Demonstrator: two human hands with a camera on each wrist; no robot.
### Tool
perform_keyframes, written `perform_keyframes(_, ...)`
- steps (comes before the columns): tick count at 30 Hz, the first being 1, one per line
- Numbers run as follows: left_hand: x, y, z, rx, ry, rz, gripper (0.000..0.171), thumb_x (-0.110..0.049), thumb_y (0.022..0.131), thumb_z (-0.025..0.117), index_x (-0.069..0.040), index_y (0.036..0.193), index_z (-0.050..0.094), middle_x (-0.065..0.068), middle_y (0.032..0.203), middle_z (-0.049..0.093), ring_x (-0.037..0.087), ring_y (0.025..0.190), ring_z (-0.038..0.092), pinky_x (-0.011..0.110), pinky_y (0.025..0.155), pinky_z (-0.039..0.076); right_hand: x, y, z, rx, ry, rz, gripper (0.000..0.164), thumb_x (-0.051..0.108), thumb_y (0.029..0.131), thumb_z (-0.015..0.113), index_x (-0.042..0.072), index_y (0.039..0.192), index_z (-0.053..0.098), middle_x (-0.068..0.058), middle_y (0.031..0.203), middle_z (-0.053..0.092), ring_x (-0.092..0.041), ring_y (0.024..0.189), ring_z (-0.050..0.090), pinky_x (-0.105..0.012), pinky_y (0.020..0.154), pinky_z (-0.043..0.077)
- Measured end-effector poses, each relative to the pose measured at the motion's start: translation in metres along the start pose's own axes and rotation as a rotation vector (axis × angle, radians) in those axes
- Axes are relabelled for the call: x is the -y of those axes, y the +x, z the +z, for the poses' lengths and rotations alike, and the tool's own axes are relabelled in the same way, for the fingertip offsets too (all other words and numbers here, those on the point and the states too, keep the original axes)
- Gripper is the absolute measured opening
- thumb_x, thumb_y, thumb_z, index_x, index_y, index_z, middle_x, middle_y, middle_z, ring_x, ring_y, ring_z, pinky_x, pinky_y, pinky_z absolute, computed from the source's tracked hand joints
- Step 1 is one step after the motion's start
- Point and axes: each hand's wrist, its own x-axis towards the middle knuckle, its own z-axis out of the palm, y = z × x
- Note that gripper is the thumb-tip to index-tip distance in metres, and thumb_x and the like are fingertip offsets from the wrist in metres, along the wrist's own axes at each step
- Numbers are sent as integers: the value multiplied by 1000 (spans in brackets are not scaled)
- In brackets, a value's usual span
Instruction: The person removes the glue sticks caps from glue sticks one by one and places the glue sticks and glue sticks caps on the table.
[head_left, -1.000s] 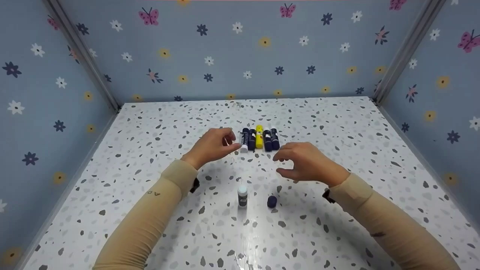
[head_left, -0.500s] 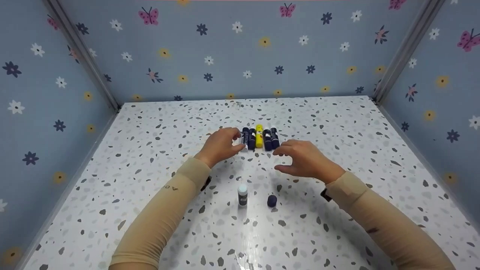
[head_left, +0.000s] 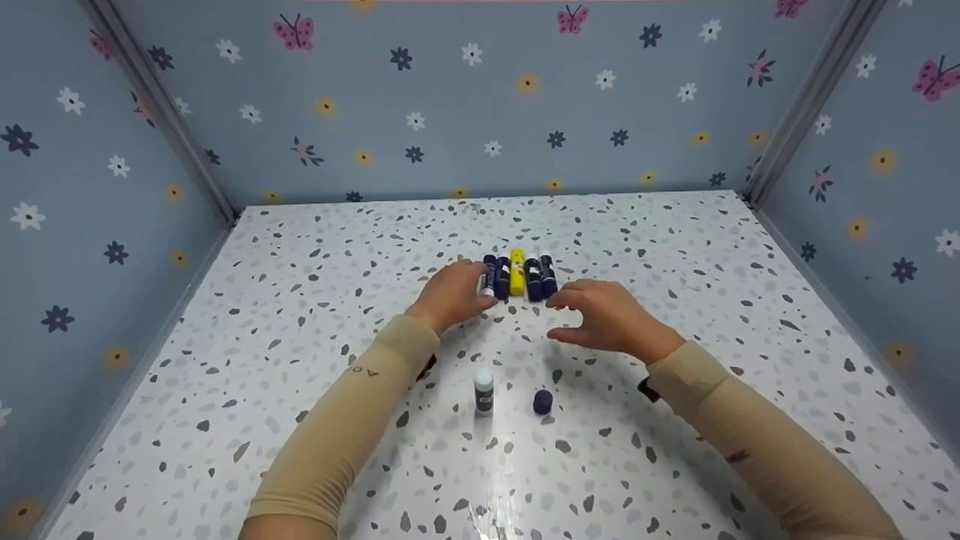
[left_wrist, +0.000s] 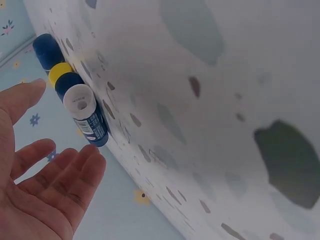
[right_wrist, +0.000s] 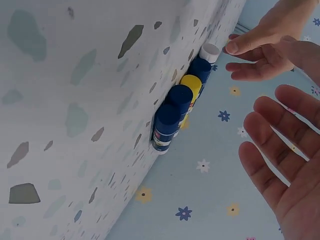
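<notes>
Left hand (head_left: 452,293) has edged rightward — fingers parted, white-ended stick (left_wrist: 91,123) just beside them

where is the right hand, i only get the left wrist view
Observer: The right hand is near the right end of the row of sticks.
Operator: how many in that row
Observer: Five, side by side: four dark blue ones and a yellow one in the middle.
Operator: anything closer to the person
Observer: Yes, another stick, with what looks like a dark cap apart from it on the right.
</notes>
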Motion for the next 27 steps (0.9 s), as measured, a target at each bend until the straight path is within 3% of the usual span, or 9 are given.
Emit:
perform_keyframes(9,-4,11,11,29,106,13,52,-39,102,77,-4,139,66,16,128,69,31,110,70,48,101,59,-3,2,2,8,6,4,41,33,93,88,9,124,78,-12,115,80,-29,102,76,-49,87,62)
perform_keyframes(17,-2,20,18,55,146,-8,53,-36,103,76,-5,144,65,18,133,67,31,116,71,47,107,58,0,4,1,27,18,29,46,36,93,88,10,129,77,-11,122,80,-30,112,76,-50,96,61)
perform_keyframes(27,-7,21,17,53,157,-12,50,-27,104,76,-3,146,63,19,137,68,32,123,70,47,112,56,1,7,2,28,-7,44,51,39,93,87,12,134,75,-10,131,77,-32,121,74,-52,102,60)
